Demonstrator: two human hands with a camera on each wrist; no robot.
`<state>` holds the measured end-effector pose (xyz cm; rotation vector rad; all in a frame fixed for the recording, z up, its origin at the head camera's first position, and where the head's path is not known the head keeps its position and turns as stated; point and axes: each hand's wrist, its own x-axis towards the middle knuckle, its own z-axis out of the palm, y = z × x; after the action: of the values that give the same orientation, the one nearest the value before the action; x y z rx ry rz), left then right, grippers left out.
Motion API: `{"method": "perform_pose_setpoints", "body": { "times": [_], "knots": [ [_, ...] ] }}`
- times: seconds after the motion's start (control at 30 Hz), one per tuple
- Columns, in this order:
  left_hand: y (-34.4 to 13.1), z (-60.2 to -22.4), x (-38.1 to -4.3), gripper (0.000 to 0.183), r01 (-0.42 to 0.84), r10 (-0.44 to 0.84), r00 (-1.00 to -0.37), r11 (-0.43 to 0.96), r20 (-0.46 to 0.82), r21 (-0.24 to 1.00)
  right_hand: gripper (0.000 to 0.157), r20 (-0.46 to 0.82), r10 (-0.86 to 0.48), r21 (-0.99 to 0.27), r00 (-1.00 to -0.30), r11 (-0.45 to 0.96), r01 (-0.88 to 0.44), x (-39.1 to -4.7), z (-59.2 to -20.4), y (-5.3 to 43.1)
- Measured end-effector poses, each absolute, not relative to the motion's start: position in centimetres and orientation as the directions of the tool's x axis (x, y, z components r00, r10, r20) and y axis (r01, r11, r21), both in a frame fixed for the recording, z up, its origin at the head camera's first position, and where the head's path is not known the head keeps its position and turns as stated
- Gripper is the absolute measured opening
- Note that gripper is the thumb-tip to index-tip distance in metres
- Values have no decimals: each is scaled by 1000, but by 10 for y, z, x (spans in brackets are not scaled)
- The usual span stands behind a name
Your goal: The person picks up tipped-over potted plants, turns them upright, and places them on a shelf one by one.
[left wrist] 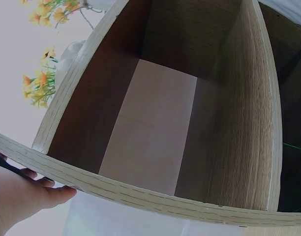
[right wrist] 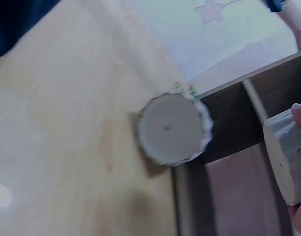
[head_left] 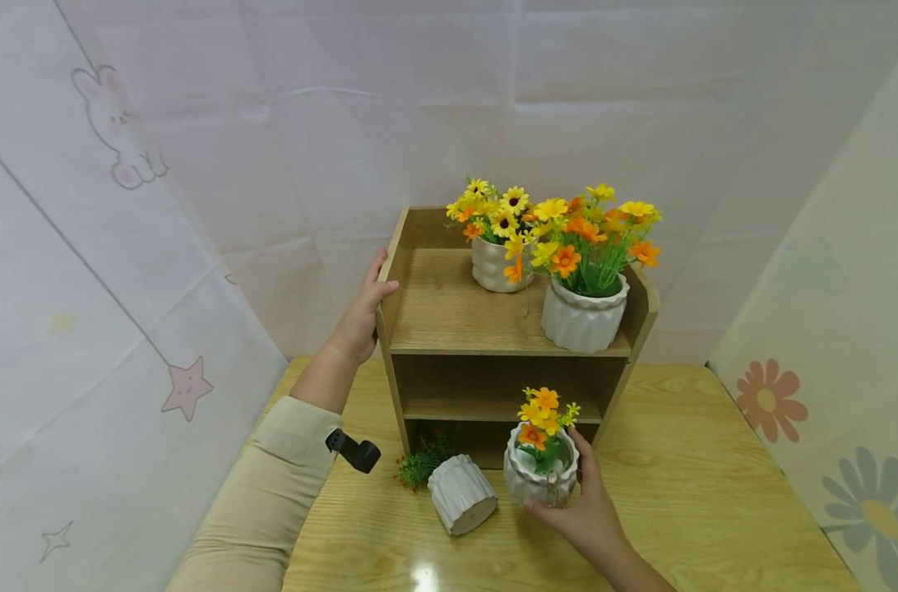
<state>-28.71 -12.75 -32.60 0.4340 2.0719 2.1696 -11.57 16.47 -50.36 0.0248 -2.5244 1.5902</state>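
My right hand [head_left: 593, 514] grips a small white flower pot [head_left: 541, 485] with orange and yellow flowers, held in front of the lower shelves. In the right wrist view, fingers and thumb hold that pot [right wrist: 285, 155] at the right edge. My left hand [head_left: 356, 325] rests against the outer left side of a wooden shelf unit [head_left: 464, 316], its thumb at the panel's edge. The left wrist view has this hand [left wrist: 22, 199] beside the panel. Left of the held pot, another white pot [head_left: 461, 493] lies tipped on the table, its red-dotted greenery pointing left.
On the top shelf stand a bubbly white pot [head_left: 499, 265] of yellow flowers and a larger ribbed white pot [head_left: 584, 316] of orange and yellow ones. The wooden table [head_left: 678, 460] extends under the unit. Printed cloth [head_left: 330, 148] hangs behind and at both sides.
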Motion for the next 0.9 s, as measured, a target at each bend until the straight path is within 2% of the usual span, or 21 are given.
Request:
{"method": "perform_pose_setpoints", "body": {
  "times": [0.2,0.47,0.9],
  "knots": [
    [-127,-325,-287,74,120,276,-952,-62,133,991,120,165,57,-888,-985,442,-123,-125,-474,160],
    [-128,-324,-286,74,122,279,-951,-51,132,991,118,182,17,-915,-983,371,-162,-133,-444,152],
    [-127,-324,-285,74,130,276,-951,-47,137,990,117,252,-37,-892,-967,379,-247,-138,-399,142]
  ]
}}
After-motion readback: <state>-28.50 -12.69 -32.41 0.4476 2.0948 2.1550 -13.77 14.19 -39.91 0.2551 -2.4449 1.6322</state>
